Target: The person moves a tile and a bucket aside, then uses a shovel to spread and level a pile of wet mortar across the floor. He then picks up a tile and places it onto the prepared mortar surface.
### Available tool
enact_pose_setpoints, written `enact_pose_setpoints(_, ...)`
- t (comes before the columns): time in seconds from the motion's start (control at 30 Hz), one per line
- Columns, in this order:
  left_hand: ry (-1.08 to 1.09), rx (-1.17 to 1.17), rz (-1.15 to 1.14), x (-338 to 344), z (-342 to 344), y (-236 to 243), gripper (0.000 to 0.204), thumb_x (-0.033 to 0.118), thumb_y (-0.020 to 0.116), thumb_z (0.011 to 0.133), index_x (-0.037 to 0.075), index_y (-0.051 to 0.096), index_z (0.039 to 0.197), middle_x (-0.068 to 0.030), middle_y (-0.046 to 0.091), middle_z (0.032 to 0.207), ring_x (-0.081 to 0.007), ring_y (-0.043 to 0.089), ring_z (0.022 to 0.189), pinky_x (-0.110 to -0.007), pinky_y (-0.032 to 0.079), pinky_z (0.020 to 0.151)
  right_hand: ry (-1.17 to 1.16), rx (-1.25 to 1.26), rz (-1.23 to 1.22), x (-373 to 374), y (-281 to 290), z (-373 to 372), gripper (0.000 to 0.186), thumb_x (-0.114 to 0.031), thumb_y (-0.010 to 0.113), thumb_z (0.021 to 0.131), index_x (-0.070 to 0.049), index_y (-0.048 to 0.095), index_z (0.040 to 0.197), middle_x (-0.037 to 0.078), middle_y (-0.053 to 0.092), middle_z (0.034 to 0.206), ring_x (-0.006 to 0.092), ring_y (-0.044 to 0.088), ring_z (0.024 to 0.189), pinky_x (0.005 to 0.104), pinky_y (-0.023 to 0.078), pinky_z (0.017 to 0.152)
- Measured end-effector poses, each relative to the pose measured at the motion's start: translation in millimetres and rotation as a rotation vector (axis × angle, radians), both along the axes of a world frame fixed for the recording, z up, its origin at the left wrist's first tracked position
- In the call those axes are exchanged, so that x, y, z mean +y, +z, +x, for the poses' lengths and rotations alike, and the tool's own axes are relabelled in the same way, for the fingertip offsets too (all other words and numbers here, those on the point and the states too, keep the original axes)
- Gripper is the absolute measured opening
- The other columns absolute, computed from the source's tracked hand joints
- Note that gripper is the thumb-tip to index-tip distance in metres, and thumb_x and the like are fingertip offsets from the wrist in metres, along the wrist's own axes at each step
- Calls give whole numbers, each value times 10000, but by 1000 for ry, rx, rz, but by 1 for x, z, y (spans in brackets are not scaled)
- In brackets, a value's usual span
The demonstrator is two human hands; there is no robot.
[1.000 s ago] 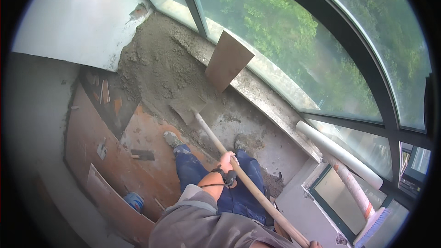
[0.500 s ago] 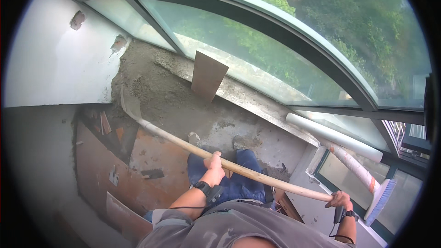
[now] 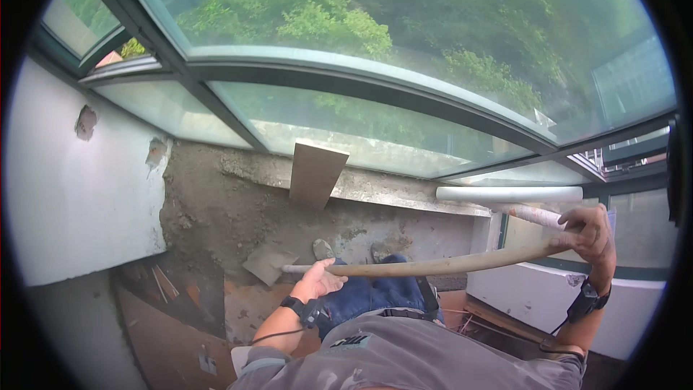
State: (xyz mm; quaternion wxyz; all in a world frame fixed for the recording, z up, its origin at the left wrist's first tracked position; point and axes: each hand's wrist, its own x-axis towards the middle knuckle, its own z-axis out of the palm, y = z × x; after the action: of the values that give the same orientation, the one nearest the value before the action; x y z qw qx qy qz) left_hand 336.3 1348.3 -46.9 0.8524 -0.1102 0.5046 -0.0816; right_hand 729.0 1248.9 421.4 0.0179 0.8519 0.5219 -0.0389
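My left hand (image 3: 320,280) is closed around the lower part of a long wooden shovel handle (image 3: 447,263). My right hand (image 3: 588,235) grips the handle's far end, raised at the right in front of a pink-and-white tube (image 3: 530,214). The square metal blade (image 3: 263,263) lies low on the gray, sandy mortar (image 3: 206,195), left of my shoes (image 3: 323,249). The mortar is heaped against the broken edge of the white wall (image 3: 86,195).
A tan board (image 3: 314,177) leans on the ledge (image 3: 382,188) below the glazed windows. A white roll (image 3: 509,193) lies at the right, above a white low wall (image 3: 520,292). Reddish boards (image 3: 155,347) and wood scraps (image 3: 162,282) are at the lower left.
The view has tilted up toward the windows. The blade has come back from the wall corner toward my feet, and my right hand has risen with the handle's end.
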Motion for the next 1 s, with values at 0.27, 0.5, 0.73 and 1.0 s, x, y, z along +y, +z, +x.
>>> enact_pose_setpoints(0.27,-505,36,309,64,15,15,461,294,499,887,6,385,1228,-241,541,1028,-336,587,876,-382,482,647,-44,-39,92,61,18,-39,234,-231,735,635,-9,660,645,141,563,557,279,536,524,333,424,537)
enact_pose_setpoints(0.5,-265,467,1430,210,71,-83,774,130,708,670,-32,315,1317,-203,493,1220,-322,531,1071,-347,452,865,-167,-215,13,45,-15,5,237,-258,759,638,-62,637,691,64,552,636,245,491,658,336,405,645)
enact_pose_setpoints(0.73,-307,517,1277,296,108,-82,761,209,768,638,4,381,1261,-236,500,1194,-349,575,981,-401,465,849,51,-356,109,-15,-38,15,320,-156,772,654,-80,520,836,41,512,723,222,490,653,347,417,621)
enact_pose_setpoints(1.0,-1679,323,1872,267,98,-30,311,371,723,693,135,658,886,-144,654,905,-327,598,926,-440,469,793,-191,-100,136,-7,-37,15,200,-102,729,686,-18,560,752,68,554,625,191,519,556,286,423,544)
